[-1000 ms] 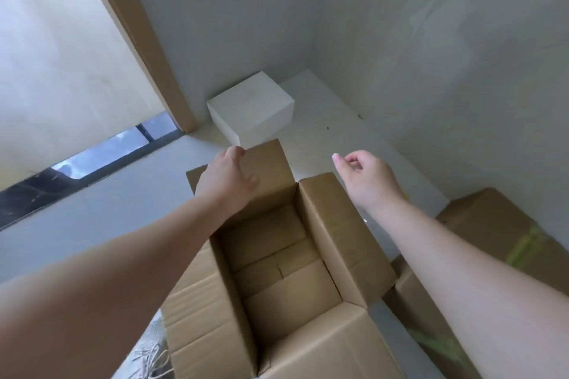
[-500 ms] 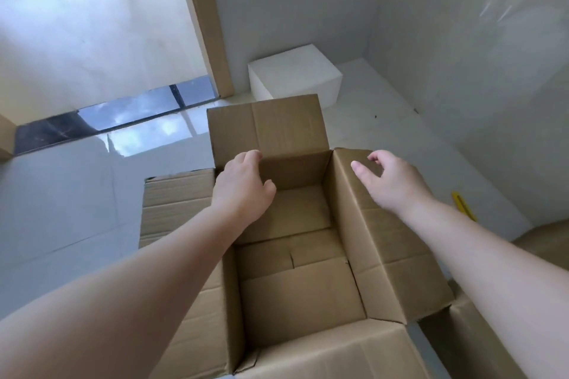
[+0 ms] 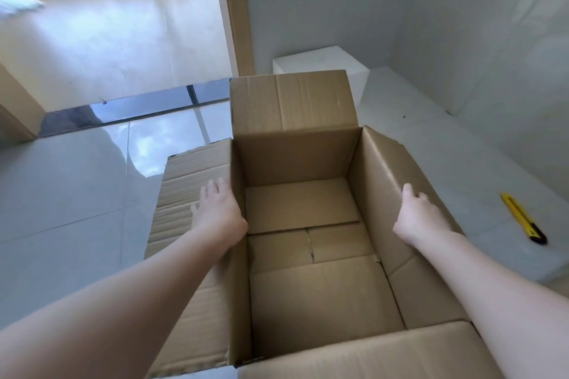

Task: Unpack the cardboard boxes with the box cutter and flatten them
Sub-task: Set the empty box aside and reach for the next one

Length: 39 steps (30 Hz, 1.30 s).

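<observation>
Fingers of left hand (image 3: 219, 213): straight, spread flat on the left flap of cardboard box (image 3: 311, 255). Right hand (image 3: 418, 218): fingers curled over right flap's edge. Box: open, upright on floor (image 3: 67, 194). Box cutter (image 3: 522, 218): yellow, on floor, right of box, apart.

Both bare arms reach forward and down, hands spread well apart.

The left hand (image 3: 219, 212) lies palm down with its fingers straight and slightly fanned, pressing flat; its forearm runs in from the lower left. The right hand (image 3: 416, 216) sits at about the same height, back of the hand up, thumb raised and fingers curled over an edge, so their tips are hidden. Its forearm comes in from the lower right.
</observation>
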{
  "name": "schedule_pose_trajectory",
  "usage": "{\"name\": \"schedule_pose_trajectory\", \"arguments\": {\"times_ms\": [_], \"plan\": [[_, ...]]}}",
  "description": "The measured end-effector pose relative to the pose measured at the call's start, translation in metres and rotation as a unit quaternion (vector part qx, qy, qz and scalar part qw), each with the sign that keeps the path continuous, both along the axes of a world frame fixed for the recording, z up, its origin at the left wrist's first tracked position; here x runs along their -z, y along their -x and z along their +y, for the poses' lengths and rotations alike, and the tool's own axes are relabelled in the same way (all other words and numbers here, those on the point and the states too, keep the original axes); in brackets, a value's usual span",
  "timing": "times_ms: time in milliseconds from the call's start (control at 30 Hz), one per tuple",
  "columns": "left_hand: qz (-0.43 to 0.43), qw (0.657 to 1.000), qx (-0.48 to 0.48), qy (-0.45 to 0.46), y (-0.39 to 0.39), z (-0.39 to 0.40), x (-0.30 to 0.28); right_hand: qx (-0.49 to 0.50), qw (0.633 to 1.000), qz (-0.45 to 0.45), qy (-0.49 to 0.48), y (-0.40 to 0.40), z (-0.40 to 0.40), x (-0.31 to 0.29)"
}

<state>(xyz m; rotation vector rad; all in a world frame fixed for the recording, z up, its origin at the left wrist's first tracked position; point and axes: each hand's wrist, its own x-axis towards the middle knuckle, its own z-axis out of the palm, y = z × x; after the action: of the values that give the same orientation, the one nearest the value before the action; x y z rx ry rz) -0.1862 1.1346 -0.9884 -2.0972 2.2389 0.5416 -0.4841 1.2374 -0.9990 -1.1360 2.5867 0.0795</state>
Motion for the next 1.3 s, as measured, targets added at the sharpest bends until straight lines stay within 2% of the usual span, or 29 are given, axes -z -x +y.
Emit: {"name": "schedule_pose_trajectory", "arguments": {"times_ms": [167, 367, 633, 967, 1300], "plan": [[0.022, 0.994, -0.074, -0.073, 0.009, 0.013, 0.009, 0.001, 1.000, 0.014, 0.007, 0.007, 0.014, 0.018], [0.043, 0.996, -0.066, -0.043, 0.009, 0.013, 0.013, -0.015, 0.999, 0.023, 0.030, 0.002, 0.019, 0.013], [0.120, 0.991, -0.043, 0.047, -0.035, -0.029, -0.040, -0.044, 0.994, 0.034, 0.096, -0.032, -0.018, -0.033], [0.148, 0.975, -0.102, 0.129, -0.181, -0.074, -0.088, -0.142, 0.976, 0.014, 0.167, -0.152, -0.096, -0.090], [0.104, 0.963, -0.205, 0.138, -0.359, -0.075, -0.089, -0.252, 0.947, -0.046, 0.193, -0.317, -0.147, -0.085]]}}
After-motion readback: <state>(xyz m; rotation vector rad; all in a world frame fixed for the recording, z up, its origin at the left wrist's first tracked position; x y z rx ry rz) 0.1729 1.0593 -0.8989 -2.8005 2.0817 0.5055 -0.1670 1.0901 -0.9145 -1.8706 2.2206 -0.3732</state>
